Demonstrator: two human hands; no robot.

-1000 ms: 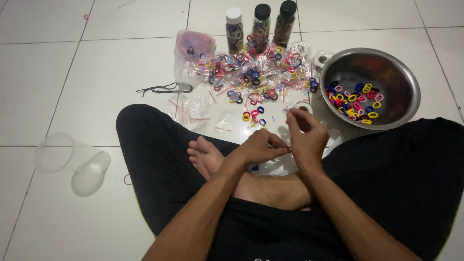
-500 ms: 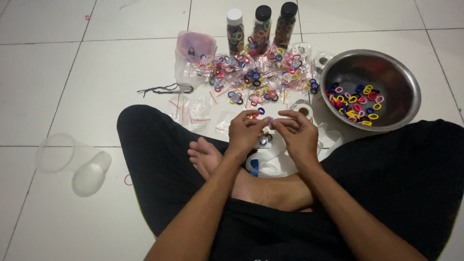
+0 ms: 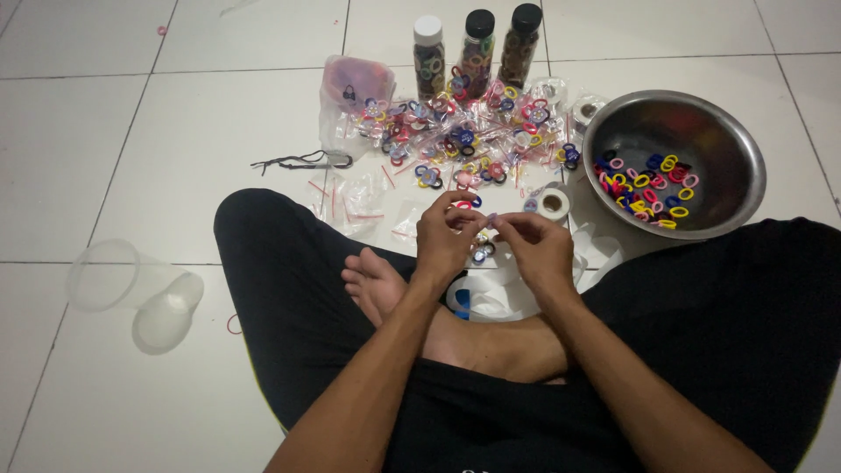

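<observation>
My left hand (image 3: pixel 447 236) and my right hand (image 3: pixel 536 250) meet above my crossed legs and pinch a small clear plastic bag (image 3: pixel 480 235) with colourful hair ties inside. Both hands have their fingertips closed on the bag's top edge. Just beyond them lies a pile of filled small bags (image 3: pixel 460 144) on the white tiled floor. A steel bowl (image 3: pixel 736 175) at the right holds several loose coloured hair ties (image 3: pixel 648 184).
Three jars (image 3: pixel 477 44) of hair ties stand at the back. A pink bag (image 3: pixel 355 81), empty clear bags (image 3: pixel 346 206), a tape roll (image 3: pixel 552 203) and a black cord (image 3: pixel 302 161) lie around. Clear plastic cups (image 3: pixel 131 289) lie at the left.
My hands moved forward and up from my lap towards the pile, and now hold the small bag between them at its top edge.
</observation>
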